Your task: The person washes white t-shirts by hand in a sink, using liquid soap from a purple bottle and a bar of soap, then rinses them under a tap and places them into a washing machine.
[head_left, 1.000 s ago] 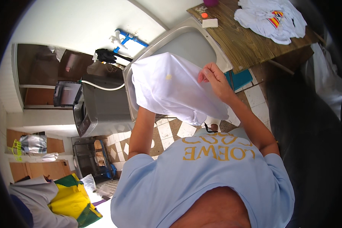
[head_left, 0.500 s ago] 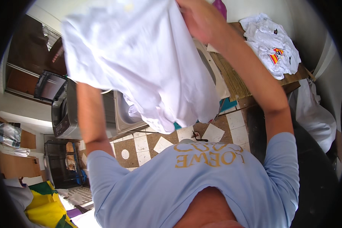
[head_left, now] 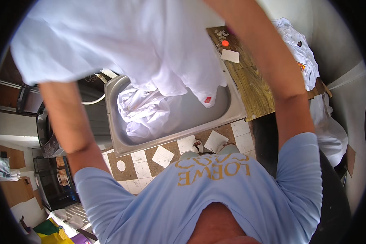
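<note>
A large white garment [head_left: 126, 40] hangs spread in the air between my raised arms, over a metal sink [head_left: 183, 133]. Its lower end, which carries a small red tag, dips into the basin. My left forearm goes up behind the cloth, so that hand and its fingers are hidden. My right arm reaches past the top edge of the picture, leaving its hand outside the view. Inside the sink, on the left side, lies a crumpled wet-looking white cloth [head_left: 144, 110].
Right of the sink is a wooden counter [head_left: 254, 89] with an orange cap [head_left: 225, 43] and a white card [head_left: 230, 55]. Printed white clothes [head_left: 303, 57] are piled farther right; white fabric [head_left: 329, 126] hangs below. A pale hose [head_left: 94, 100] curves left of the sink.
The garment has gone up and to the left, uncovering more of the sink and counter. My right hand, seen earlier gripping the cloth, has left the picture at the top.
</note>
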The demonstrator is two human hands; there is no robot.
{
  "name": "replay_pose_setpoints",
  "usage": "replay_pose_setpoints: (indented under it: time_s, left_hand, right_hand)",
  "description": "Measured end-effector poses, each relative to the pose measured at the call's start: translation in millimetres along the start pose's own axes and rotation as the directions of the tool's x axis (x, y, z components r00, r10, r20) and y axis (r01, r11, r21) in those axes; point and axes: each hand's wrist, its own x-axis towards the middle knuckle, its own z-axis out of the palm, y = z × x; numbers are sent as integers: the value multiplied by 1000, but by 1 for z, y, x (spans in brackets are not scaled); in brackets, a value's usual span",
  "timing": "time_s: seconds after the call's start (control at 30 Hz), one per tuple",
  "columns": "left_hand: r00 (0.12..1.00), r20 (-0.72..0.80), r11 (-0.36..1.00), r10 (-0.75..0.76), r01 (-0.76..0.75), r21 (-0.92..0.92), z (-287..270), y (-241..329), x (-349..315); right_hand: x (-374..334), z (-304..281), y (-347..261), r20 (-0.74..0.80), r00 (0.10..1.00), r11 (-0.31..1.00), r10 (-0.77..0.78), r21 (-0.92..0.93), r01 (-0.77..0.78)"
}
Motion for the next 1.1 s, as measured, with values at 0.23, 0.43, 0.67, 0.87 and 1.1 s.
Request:
replay_pose_setpoints:
  time_s: [0.23,0.43,0.67,0.87,1.1]
  left_hand:
    - [929,230,894,-289,348,-282,136,0,-148]
    - [809,297,746,-507,585,-320,184,1,-223]
    - [771,279,720,-573,636,-279,191,15,-243]
    - [766,283,729,-577,639,-247,190,22,-250]
    - [816,346,818,-463,544,-186,194,15,-241]
  right_hand:
    - [-128,-273,86,-155,988,161,9,-975,-154]
    - [-173,-355,68,-62,981,-386,182,-922,13]
    - [-179,-374,80,74,974,-395,214,-905,155]
    - [-174,-371,82,2,945,-477,326,-863,166]
    - [-151,-319,108,-348,933,444,89,-825,-350]
